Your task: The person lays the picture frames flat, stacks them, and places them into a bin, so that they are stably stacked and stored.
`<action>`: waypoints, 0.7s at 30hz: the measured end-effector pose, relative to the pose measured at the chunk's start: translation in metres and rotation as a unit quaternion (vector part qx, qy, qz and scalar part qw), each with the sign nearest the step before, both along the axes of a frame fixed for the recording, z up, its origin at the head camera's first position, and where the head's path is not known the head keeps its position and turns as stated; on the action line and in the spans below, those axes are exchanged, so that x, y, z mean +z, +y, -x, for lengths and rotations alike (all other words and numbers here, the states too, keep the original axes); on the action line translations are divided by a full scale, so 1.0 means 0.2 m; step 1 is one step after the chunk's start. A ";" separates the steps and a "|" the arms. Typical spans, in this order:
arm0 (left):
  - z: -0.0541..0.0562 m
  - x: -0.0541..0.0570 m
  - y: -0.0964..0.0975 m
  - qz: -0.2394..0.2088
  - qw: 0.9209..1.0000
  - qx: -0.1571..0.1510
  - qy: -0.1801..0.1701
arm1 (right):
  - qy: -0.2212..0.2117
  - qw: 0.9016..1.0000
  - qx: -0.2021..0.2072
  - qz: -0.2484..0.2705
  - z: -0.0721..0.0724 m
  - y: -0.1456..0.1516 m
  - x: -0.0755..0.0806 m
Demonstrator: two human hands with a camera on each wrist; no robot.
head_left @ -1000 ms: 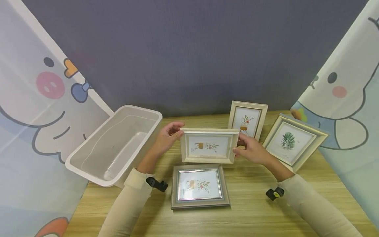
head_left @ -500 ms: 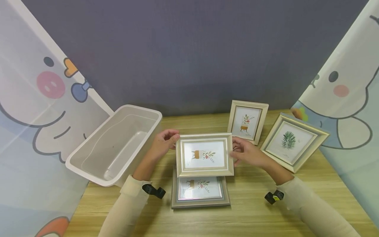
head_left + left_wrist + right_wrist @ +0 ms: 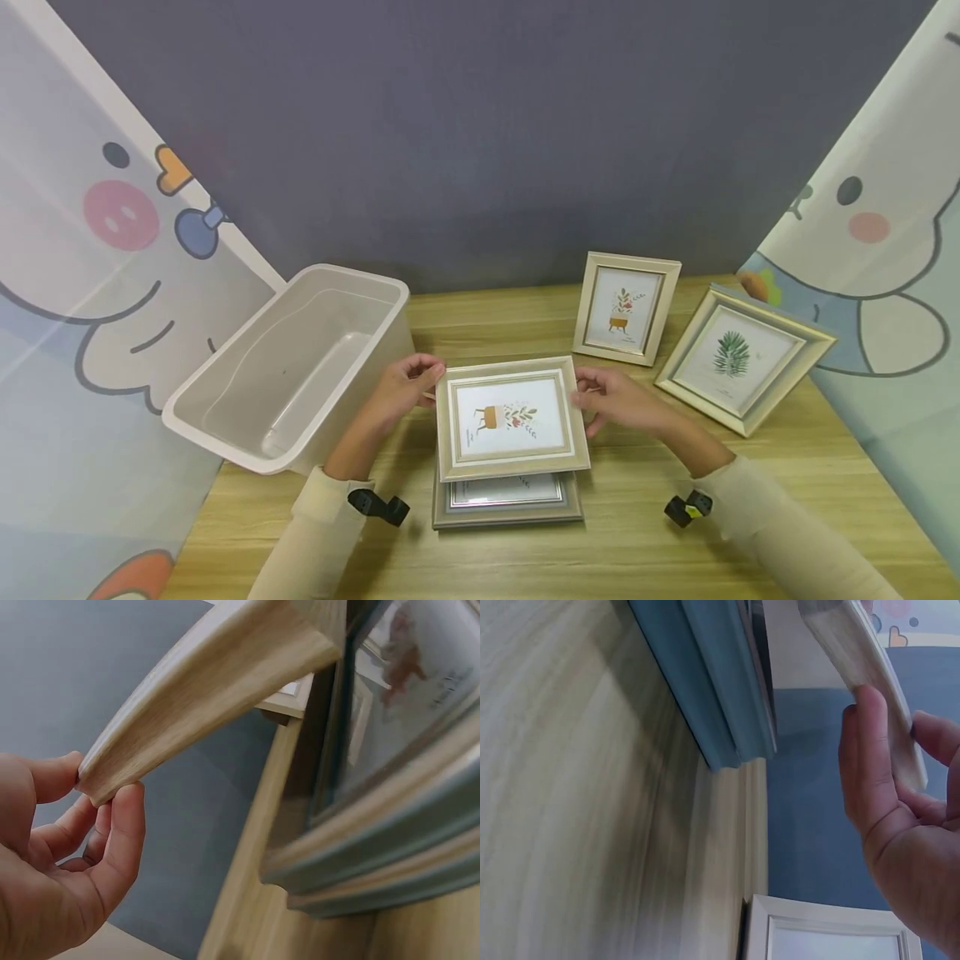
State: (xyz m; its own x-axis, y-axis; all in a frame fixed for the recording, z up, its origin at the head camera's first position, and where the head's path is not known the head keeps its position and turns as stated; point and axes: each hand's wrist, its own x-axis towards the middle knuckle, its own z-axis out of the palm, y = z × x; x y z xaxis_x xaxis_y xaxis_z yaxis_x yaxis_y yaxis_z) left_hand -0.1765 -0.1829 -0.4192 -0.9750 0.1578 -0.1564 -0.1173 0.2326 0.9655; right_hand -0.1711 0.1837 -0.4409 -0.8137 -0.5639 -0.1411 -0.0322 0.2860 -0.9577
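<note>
Held level between both hands is a cream picture frame (image 3: 510, 457) with a plant-pot print turned sideways. My left hand (image 3: 401, 392) pinches its far left corner; the left wrist view shows thumb and fingers on the edge of the cream frame (image 3: 187, 705). At the right side, my right hand (image 3: 618, 400) grips the edge between thumb and fingers, also seen on the cream frame (image 3: 866, 660) in the right wrist view. Below lies a grey picture frame (image 3: 510, 515), flat on the table and partly covered from above. A gap separates the two in the left wrist view.
Left of the hands stands an empty pale plastic bin (image 3: 337, 400). Behind the right hand, a small cream frame (image 3: 588, 317) stands upright, and a larger frame with a leaf print (image 3: 693, 337) leans at the right. A dark panel (image 3: 480, 150) backs the wooden table (image 3: 637, 533).
Both hands have lowered the cream frame and drawn it nearer the body. It has tipped from nearly upright to flatter and now covers most of the grey frame in the head view.
</note>
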 end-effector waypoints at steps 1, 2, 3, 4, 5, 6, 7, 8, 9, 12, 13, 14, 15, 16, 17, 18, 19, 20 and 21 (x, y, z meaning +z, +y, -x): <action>-0.01 -0.01 0.00 -0.001 1.000 0.001 -0.006 | 0.000 1.000 0.000 -0.004 0.00 -0.01 0.00; -0.01 -0.02 0.00 0.000 1.000 0.001 -0.011 | 0.001 1.000 0.004 -0.003 -0.01 -0.01 -0.01; -0.02 -0.03 -0.01 0.000 1.000 0.001 -0.015 | -0.003 1.000 0.006 0.000 -0.01 -0.02 -0.01; -0.02 -0.04 -0.01 0.001 1.000 0.000 -0.020 | -0.005 1.000 0.009 0.003 -0.01 -0.02 -0.02; -0.03 -0.05 -0.02 0.002 1.000 -0.001 -0.024 | -0.008 1.000 0.011 0.006 -0.01 -0.02 -0.02; -0.03 -0.05 -0.02 0.004 1.000 -0.004 -0.026 | -0.010 1.000 0.015 0.009 -0.02 -0.02 -0.02; -0.04 -0.06 -0.02 0.005 1.000 -0.007 -0.029 | -0.010 1.000 0.019 0.009 -0.02 -0.02 -0.03; -0.04 -0.07 -0.03 0.004 0.999 -0.010 -0.030 | -0.007 1.000 0.025 0.011 -0.02 -0.03 -0.03; -0.04 -0.08 -0.03 0.004 0.999 -0.013 -0.033 | -0.003 0.999 0.031 0.010 -0.02 -0.03 -0.04; -0.05 -0.10 -0.04 0.008 0.999 -0.025 -0.039 | 0.006 0.999 0.050 0.008 -0.03 -0.03 -0.05; -0.05 -0.11 -0.04 0.008 0.999 -0.025 -0.043 | 0.006 0.998 0.055 0.008 -0.03 -0.03 -0.06; -0.06 -0.12 -0.04 0.009 0.999 -0.025 -0.047 | 0.004 0.998 0.060 0.008 -0.03 -0.03 -0.06; -0.06 -0.13 -0.05 0.010 0.998 -0.027 -0.049 | 0.000 0.998 0.063 0.006 -0.03 -0.03 -0.07; -0.06 -0.13 -0.05 0.013 0.998 -0.030 -0.050 | -0.003 0.998 0.064 0.005 -0.04 -0.03 -0.07; -0.06 -0.14 -0.05 0.016 0.998 -0.034 -0.051 | -0.006 0.998 0.065 0.003 -0.04 -0.03 -0.08; -0.07 -0.14 -0.05 0.017 0.998 -0.037 -0.053 | -0.007 0.998 0.067 0.002 -0.04 -0.03 -0.08; -0.07 -0.15 -0.06 0.017 0.998 -0.040 -0.053 | -0.010 0.998 0.067 0.000 -0.04 -0.03 -0.08; -0.07 -0.15 -0.06 0.018 0.997 -0.043 -0.054 | -0.011 0.998 0.067 -0.002 -0.04 -0.03 -0.08; -0.07 -0.16 -0.06 0.019 0.997 -0.047 -0.055 | -0.012 0.998 0.067 -0.005 -0.04 -0.03 -0.08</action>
State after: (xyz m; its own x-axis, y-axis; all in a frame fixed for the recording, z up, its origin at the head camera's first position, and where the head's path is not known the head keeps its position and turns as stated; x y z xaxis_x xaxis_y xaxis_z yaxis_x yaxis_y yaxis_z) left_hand -0.1625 -0.1947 -0.4505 -0.9327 0.2389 -0.2702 -0.1990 0.2840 0.9380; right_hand -0.1635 0.1784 -0.4578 -0.7279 -0.6655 -0.1652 -0.0483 0.2901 -0.9558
